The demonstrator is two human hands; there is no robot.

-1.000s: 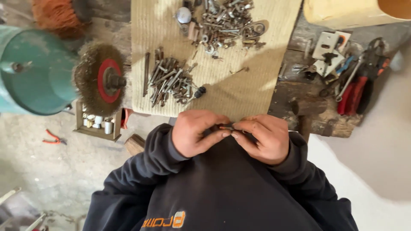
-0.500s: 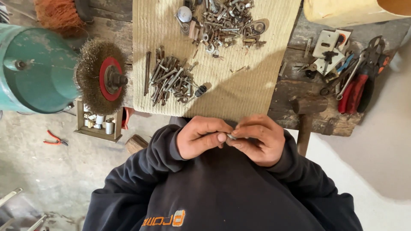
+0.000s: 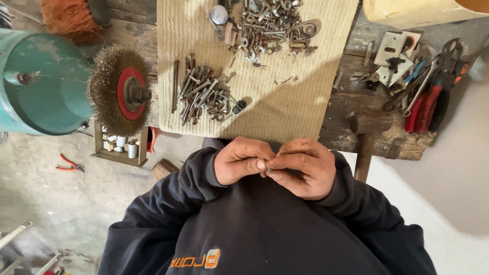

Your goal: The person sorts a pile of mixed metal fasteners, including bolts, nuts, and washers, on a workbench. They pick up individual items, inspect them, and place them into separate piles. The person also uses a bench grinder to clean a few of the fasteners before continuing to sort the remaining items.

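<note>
Steel, thin and short, the small bolt [image 3: 268, 167] sits pinched between left hand [image 3: 243, 161] and right hand [image 3: 303, 167] fingers.

Both hands, left [image 3: 242, 162] and right [image 3: 304, 167], pinch a small metal piece [image 3: 268, 168] between fingertips against the dark sweatshirt [image 3: 265, 229], just below the desk [image 3: 356, 122] edge.

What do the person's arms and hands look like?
Both arms are covered by long dark navy sleeves of a thick sweatshirt, with ribbed cuffs at the wrists. The left hand and right hand are bare: no gloves, rings or watch visible.
</note>
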